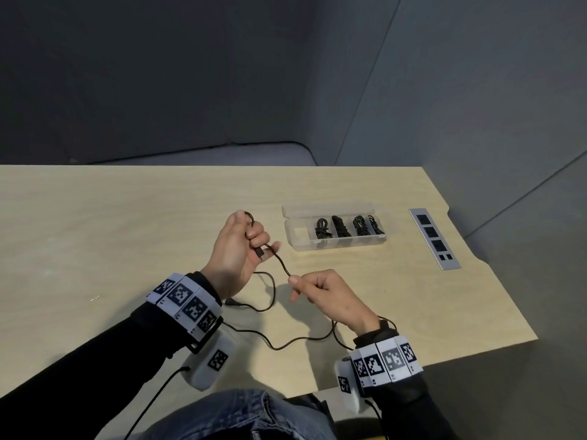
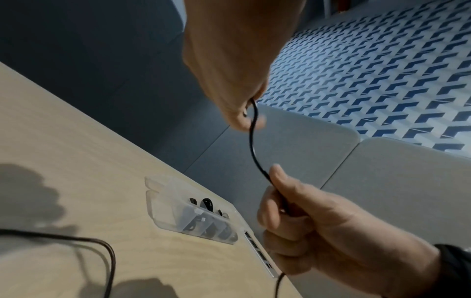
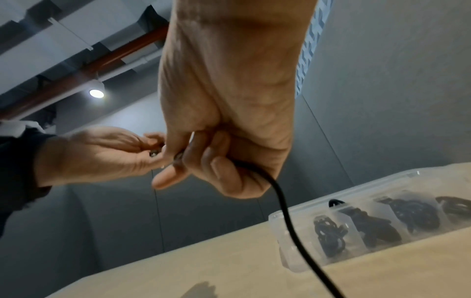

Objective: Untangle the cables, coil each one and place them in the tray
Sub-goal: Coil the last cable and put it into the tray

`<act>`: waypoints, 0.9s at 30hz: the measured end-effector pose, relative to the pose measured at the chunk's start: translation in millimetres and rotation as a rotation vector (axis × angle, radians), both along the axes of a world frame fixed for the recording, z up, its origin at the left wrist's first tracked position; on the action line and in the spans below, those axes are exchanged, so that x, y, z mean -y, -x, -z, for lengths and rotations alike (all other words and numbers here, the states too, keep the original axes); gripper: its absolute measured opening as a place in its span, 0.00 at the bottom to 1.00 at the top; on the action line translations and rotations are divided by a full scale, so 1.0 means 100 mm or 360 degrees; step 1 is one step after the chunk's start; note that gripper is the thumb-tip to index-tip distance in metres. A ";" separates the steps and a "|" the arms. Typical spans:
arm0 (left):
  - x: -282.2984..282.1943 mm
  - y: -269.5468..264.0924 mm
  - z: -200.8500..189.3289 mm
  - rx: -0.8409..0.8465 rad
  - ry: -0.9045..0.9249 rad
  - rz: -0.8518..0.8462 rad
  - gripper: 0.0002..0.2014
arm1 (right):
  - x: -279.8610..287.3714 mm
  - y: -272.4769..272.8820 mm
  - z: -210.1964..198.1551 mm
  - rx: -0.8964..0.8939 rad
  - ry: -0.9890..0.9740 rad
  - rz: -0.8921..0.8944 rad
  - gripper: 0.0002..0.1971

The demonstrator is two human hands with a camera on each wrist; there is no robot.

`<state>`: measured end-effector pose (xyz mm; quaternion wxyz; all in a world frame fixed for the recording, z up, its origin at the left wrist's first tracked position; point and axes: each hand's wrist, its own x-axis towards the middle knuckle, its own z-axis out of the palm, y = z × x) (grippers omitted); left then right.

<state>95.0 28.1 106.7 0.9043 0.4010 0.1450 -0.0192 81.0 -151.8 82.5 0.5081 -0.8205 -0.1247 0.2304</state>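
Observation:
A thin black cable (image 1: 279, 262) runs between both hands above the wooden table (image 1: 95, 217). My left hand (image 1: 241, 246) is raised, its fingers curled round a loop of the cable with a plug end showing below them. My right hand (image 1: 317, 287) pinches the same cable between thumb and forefinger, a short way to the right and lower. The rest of the cable (image 1: 286, 344) trails loose over the table toward me. In the left wrist view the cable (image 2: 253, 141) spans from the left hand (image 2: 239, 108) to the right hand (image 2: 293, 211). The clear tray (image 1: 336, 246) stands beyond, holding several coiled black cables (image 1: 322, 228).
A grey socket strip (image 1: 433, 238) is set into the table right of the tray. The table's right edge is angled and close to the strip. The tray's leftmost compartment (image 1: 298, 235) holds no cable. Grey partition walls stand behind.

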 end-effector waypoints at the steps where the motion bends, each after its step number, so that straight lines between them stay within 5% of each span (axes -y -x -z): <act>1: -0.02 -0.02 0.01 -0.0007 -0.0103 -0.0023 0.15 | 0.01 0.01 -0.04 0.0002 0.0038 -0.0061 0.17; 3: -0.09 -0.03 0.08 0.0083 -0.0574 0.0028 0.12 | 0.04 0.01 -0.14 0.0038 0.0108 -0.0151 0.13; 7: -0.20 0.03 0.19 0.0554 -0.2000 0.0530 0.16 | 0.10 -0.02 -0.40 0.0318 0.0183 -0.0206 0.10; 10: -0.12 0.09 0.15 0.0785 -0.2379 0.0798 0.15 | 0.08 -0.07 -0.52 0.0602 0.0260 -0.0195 0.08; 15: -0.07 0.12 0.09 0.0855 -0.1991 0.0903 0.21 | 0.13 -0.19 -0.49 0.0646 0.0055 0.0098 0.07; 18: -0.06 0.12 0.06 0.0847 -0.2124 0.0956 0.18 | 0.16 -0.20 -0.45 0.0513 -0.0129 0.0196 0.05; 23: -0.02 0.13 0.08 0.0751 -0.1461 0.0623 0.15 | 0.18 -0.22 -0.35 0.0348 -0.0396 0.0522 0.03; 27: 0.04 0.07 0.09 0.0533 -0.0968 0.0387 0.16 | 0.12 -0.16 -0.25 0.0392 -0.0332 0.0377 0.06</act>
